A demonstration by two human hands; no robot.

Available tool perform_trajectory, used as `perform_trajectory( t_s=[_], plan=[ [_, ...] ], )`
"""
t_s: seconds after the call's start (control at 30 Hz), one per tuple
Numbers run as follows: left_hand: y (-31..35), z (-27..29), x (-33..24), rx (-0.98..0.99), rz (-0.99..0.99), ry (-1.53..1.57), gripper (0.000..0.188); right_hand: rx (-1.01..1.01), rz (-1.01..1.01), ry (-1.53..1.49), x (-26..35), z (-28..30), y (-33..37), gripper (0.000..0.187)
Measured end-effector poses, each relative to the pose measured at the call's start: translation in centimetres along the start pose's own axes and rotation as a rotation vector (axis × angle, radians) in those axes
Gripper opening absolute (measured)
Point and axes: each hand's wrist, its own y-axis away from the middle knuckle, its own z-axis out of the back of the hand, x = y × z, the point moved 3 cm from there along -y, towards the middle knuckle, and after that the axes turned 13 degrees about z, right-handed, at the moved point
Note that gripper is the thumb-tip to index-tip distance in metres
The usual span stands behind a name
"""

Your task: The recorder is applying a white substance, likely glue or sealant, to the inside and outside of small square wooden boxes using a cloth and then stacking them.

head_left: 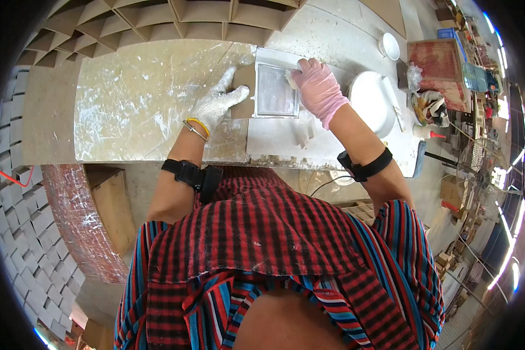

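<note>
Currently, the grey panel (277,93) lies just left of your right hand (319,88), the nearer, which pinches a white wad (291,79) at its right edge; its long axis runs away from you. Your spread left hand (217,102) touches the brown board (245,76).

Left hand's glove (212,108): cloth-like, matt, white-smeared. Right hand's glove (322,93): pink, smooth, rubber-like, faint sheen. Rectangular panel (276,92): smooth grey face, whitish streaks. Tabletop (131,111): wood-like, scuffed, white-blotched. Gridded rack (201,10): matt brown board. Apron (262,233): soft checked cloth, matt. Small bowl (389,46): smooth white, plastic-looking.
</note>
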Motion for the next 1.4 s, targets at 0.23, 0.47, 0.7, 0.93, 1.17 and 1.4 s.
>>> perform_trajectory(
  t_s=[0.23,0.47,0.7,0.93,1.17,1.4],
  plan=[
    [-0.1,-0.2,0.3,-0.026,-0.024,0.018,0.077,0.105,0.034,0.038,-0.4,0.0,0.1,0.019],
    [0.2,-0.2,-0.4,-0.055,-0.049,-0.025,0.076,0.305,0.128,-0.154,2.6,0.9,3.0,0.018],
    [0.4,-0.7,-1.7,-0.012,-0.048,-0.069,0.076,0.163,0.021,-0.283,0.1,0.8,3.3,0.034],
    [0.1,-0.4,-1.3,-0.015,-0.022,-0.088,0.077,0.024,-0.107,-0.203,-1.2,0.0,2.3,0.032],
    [0.0,-0.5,-1.2,-0.011,0.048,-0.094,0.067,0.035,-0.121,0.022,-0.2,-1.2,1.4,0.015],
    [0.3,-0.4,-1.4,-0.052,-0.054,-0.157,0.078,0.241,-0.374,-0.182,-1.2,-0.6,0.2,0.026]
  ],
)
